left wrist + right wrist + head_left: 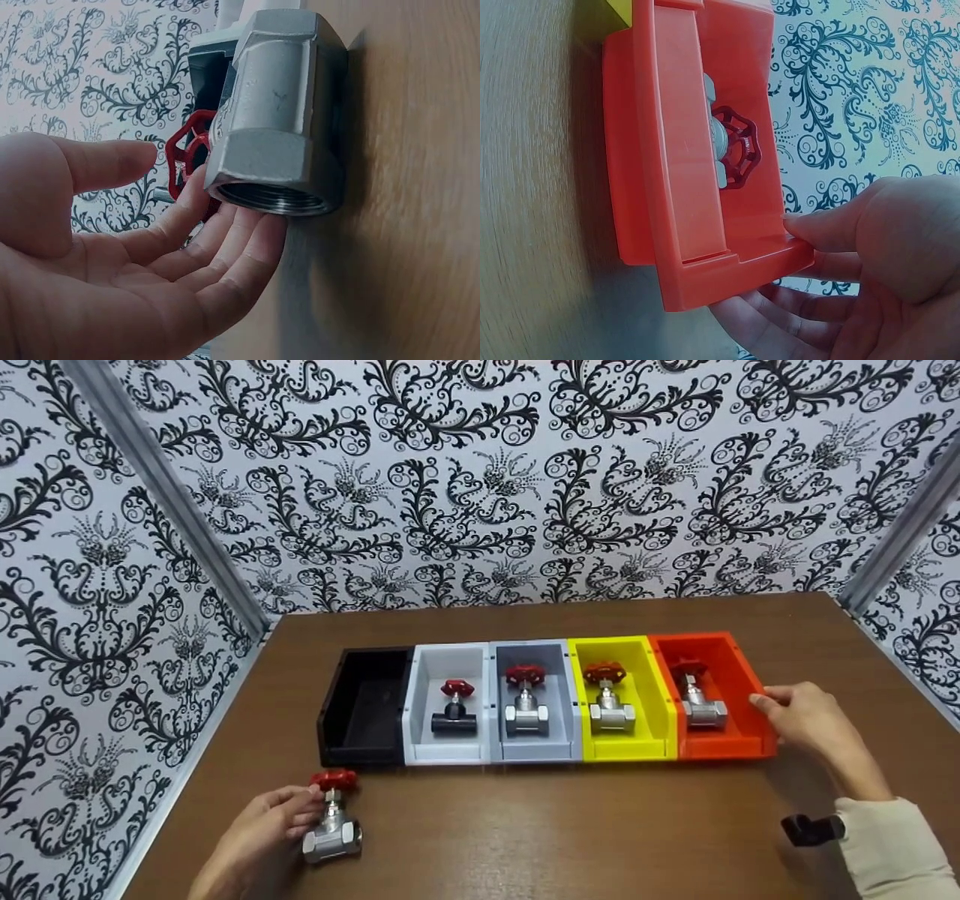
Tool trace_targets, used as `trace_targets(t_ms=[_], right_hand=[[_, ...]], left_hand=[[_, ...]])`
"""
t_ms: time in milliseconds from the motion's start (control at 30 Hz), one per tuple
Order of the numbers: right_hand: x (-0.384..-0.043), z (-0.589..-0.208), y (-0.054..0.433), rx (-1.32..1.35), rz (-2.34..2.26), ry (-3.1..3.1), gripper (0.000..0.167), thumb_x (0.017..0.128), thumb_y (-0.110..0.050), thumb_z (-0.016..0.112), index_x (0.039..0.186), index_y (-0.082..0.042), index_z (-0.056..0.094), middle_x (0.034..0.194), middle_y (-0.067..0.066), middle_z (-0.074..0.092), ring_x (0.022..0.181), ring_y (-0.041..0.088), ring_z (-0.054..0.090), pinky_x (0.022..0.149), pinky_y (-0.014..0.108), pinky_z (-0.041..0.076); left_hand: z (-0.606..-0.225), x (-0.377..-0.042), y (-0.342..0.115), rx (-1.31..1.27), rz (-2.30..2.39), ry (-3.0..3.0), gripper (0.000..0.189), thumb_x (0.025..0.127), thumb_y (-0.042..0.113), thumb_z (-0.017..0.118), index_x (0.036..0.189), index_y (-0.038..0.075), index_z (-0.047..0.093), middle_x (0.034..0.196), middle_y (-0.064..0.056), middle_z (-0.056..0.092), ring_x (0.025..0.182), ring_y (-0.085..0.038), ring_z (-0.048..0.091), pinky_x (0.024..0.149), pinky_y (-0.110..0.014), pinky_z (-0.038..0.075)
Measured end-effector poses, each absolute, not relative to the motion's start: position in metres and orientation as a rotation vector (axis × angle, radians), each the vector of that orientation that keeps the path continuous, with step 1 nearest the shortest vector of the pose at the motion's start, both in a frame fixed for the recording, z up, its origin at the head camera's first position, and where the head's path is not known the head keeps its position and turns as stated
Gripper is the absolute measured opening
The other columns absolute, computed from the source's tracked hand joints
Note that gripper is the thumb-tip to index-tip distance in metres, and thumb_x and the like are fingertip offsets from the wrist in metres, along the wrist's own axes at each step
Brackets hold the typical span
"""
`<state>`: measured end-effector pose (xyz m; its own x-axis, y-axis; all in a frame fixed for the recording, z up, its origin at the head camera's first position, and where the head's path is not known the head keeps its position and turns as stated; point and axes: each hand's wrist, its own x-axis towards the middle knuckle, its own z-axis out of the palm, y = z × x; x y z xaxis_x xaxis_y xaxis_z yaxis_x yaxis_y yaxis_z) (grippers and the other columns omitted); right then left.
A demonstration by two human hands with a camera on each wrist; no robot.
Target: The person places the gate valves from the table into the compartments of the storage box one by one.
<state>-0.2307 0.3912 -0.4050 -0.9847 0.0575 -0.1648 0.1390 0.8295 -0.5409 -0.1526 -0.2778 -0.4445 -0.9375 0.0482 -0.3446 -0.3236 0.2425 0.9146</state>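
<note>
At the front left, my left hand point(262, 829) has its fingers curled around the neck of a steel valve point(331, 838) with a red handwheel point(335, 780). In the left wrist view the thumb is close to the wheel's rim, and the threaded opening of the valve body point(270, 112) faces the camera. Whether the valve rests on the table or hangs just above it, I cannot tell. My right hand point(814, 720) grips the right side wall of the red-orange bin point(720, 277), thumb at the rim and fingers outside. A valve point(703, 701) stands inside that bin.
Left of the red bin, a yellow bin point(660, 720), a grey bin point(536, 752) and a white bin point(448, 754) each hold a red-wheeled valve. A black bin point(367, 697) ends the row. Patterned walls point(480, 510) enclose the brown table point(540, 825).
</note>
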Motion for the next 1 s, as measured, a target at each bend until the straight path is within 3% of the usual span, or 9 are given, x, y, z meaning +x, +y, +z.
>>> trace_targets(t_ms=[333, 500, 600, 800, 1000], right_hand=[[-0.231, -0.405, 0.39, 0.154, -0.879, 2.891, 0.057, 0.101, -0.031, 0.054, 0.138, 0.013, 0.044, 0.097, 0.031, 0.064, 0.065, 0.02, 0.067, 0.06, 0.033, 0.049], [-0.231, -0.404, 0.389, 0.168, -0.875, 2.871, 0.059, 0.102, -0.032, 0.054, 0.139, 0.012, 0.043, 0.093, 0.026, 0.065, 0.065, 0.019, 0.065, 0.061, 0.033, 0.047], [-0.231, -0.404, 0.389, 0.178, -0.871, 2.867, 0.06, 0.101, -0.033, 0.054, 0.14, 0.012, 0.042, 0.092, 0.024, 0.064, 0.065, 0.019, 0.064, 0.061, 0.033, 0.047], [-0.232, -0.405, 0.388, 0.177, -0.887, 2.859, 0.061, 0.101, -0.034, 0.054, 0.14, 0.011, 0.043, 0.091, 0.023, 0.065, 0.066, 0.018, 0.064, 0.061, 0.033, 0.047], [-0.231, -0.406, 0.389, 0.175, -0.883, 2.865, 0.059, 0.101, -0.033, 0.054, 0.139, 0.012, 0.043, 0.089, 0.021, 0.065, 0.066, 0.018, 0.063, 0.061, 0.033, 0.047]], left_hand=[[-0.454, -0.152, -0.284, -0.186, 1.739, 2.137, 0.059, 0.104, 0.032, 0.051, 0.136, -0.017, 0.041, 0.117, -0.008, 0.068, 0.098, -0.01, 0.064, 0.084, -0.025, 0.051], [-0.452, -0.155, -0.281, -0.161, 1.707, 2.109, 0.049, 0.103, 0.034, 0.051, 0.129, -0.007, 0.053, 0.103, 0.001, 0.066, 0.092, -0.011, 0.058, 0.079, -0.026, 0.045], [-0.453, -0.157, -0.28, -0.111, 1.732, 2.025, 0.047, 0.103, 0.037, 0.051, 0.127, -0.003, 0.055, 0.105, 0.0, 0.069, 0.091, -0.013, 0.06, 0.077, -0.027, 0.047], [-0.458, -0.159, -0.279, -0.123, 1.864, 1.834, 0.041, 0.103, 0.033, 0.051, 0.127, -0.001, 0.054, 0.108, -0.001, 0.071, 0.091, -0.012, 0.064, 0.077, -0.027, 0.051], [-0.462, -0.156, -0.277, -0.094, 1.932, 1.782, 0.046, 0.102, 0.021, 0.053, 0.136, -0.008, 0.044, 0.11, 0.0, 0.071, 0.094, -0.014, 0.065, 0.081, -0.028, 0.052]])
